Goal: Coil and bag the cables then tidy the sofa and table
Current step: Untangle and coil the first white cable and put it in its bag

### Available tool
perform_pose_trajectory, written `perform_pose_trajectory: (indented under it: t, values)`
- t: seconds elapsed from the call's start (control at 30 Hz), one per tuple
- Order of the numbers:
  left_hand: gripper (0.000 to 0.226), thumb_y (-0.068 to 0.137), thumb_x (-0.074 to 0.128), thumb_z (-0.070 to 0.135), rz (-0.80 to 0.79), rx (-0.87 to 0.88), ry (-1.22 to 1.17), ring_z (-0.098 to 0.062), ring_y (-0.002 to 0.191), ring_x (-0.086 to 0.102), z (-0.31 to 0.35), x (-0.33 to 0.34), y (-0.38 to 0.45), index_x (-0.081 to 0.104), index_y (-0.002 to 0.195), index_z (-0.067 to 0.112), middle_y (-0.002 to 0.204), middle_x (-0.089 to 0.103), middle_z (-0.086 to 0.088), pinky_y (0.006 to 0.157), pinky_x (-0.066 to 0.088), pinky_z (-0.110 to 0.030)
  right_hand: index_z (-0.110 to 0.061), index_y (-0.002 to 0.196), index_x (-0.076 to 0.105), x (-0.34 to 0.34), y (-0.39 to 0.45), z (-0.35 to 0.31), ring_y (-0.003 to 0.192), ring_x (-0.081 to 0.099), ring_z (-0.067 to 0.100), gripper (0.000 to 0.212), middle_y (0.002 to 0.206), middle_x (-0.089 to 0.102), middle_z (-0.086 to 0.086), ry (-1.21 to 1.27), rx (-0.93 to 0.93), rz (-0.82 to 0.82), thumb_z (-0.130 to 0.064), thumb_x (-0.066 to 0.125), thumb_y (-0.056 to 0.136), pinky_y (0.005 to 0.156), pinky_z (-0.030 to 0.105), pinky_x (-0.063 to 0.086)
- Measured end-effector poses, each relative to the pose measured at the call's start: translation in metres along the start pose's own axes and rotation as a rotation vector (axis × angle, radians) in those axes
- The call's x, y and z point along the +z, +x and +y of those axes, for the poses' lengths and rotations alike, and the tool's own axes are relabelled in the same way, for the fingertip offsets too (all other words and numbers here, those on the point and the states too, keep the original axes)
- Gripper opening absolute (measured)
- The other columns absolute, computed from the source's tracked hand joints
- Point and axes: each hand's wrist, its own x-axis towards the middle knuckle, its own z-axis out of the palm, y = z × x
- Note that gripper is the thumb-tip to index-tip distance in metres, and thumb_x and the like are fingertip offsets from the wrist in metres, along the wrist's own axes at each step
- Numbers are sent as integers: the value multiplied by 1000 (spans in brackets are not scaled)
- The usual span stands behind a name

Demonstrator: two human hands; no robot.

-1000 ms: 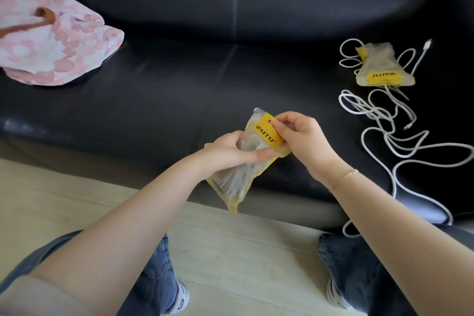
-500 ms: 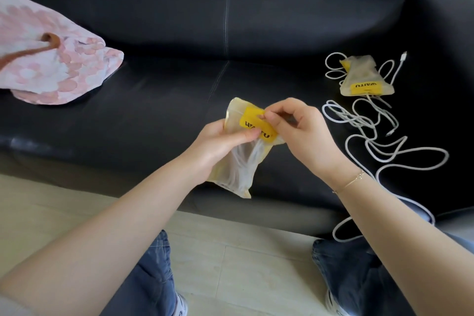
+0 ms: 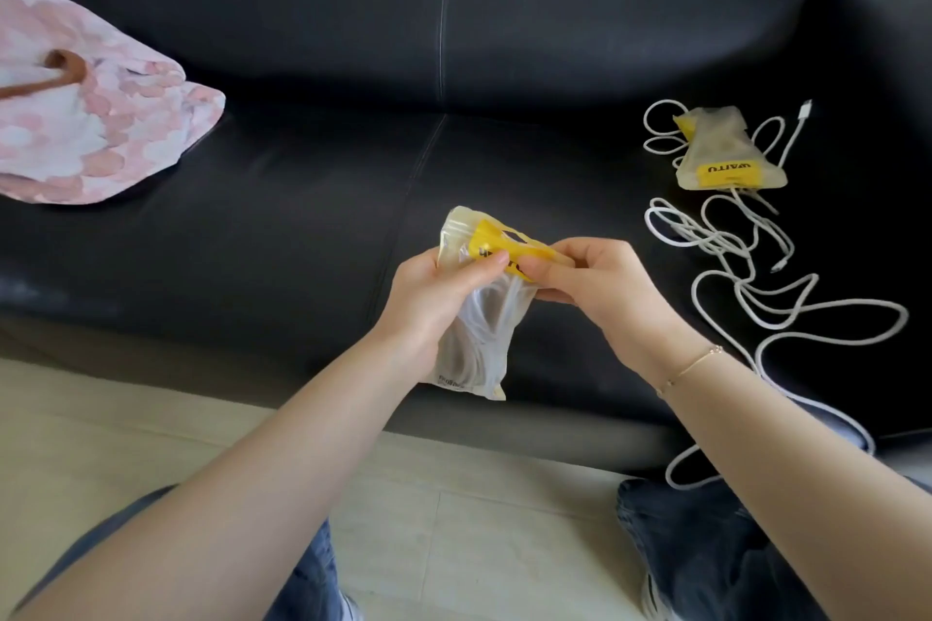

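You hold the pouch (image 3: 479,313) over the front edge of the sofa (image 3: 302,217), its long axis hanging downward, your left hand (image 3: 428,303) gripping its body and your right hand (image 3: 595,287) pinching the yellow top. The loose cable (image 3: 756,287) lies right of the pouch, nearer your right hand.
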Motion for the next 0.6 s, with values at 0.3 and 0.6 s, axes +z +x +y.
perform_pose_trajectory:
  t: [0.3, 0.6]
  values:
    - [27, 82, 77, 26, -29, -61, 40, -26, 98, 71, -1, -5, 11, 75, 102, 8, 100, 75, -10, 97, 52, -44, -4, 86, 71, -7, 15, -5, 74, 73, 17, 19, 82, 75, 8, -326, -96, -88, -22, 74, 84, 78, 28, 59]
    - [30, 84, 75, 29, 0, -159, -83, -24, 101, 70, -6, -3, 17, 74, 107, 11, 104, 75, -8, 94, 51, -37, -7, 94, 73, -23, 6, 0, 85, 73, 20, 17, 90, 75, 9, -200, 3, -95, -20, 75, 82, 89, 31, 57]
